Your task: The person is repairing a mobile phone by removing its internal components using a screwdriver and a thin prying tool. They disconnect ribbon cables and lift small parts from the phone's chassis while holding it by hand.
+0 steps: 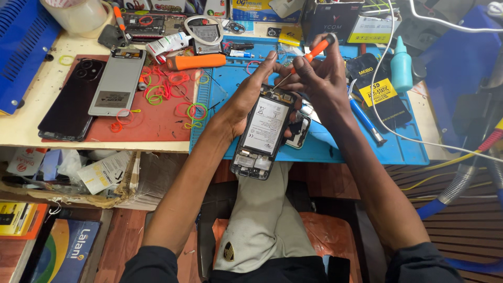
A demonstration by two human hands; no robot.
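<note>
We cradle the opened phone [264, 131] in our left hand [246, 99], fingers curled around its edge to steady it. Our right hand [322, 78] pinches the orange-handled screwdriver [306, 57], tip angled down onto the phone's upper end, just above the surface [325, 144]

A pale workbench [31, 131] carries a blue mat [403, 149] and red mat [157, 123]; cluttered shelf [78, 181] beneath, reddish wooden floor [123, 236].

My left hand [246, 99] covers the left edge of the phone [263, 132], and my right hand [322, 78] hides its top right corner. The screwdriver [304, 62] tip is too small to make out where it meets the board. A 2nd phone [298, 131] lies mostly hidden beneath. The tape roll [78, 13] is cut off at the top edge.
</note>
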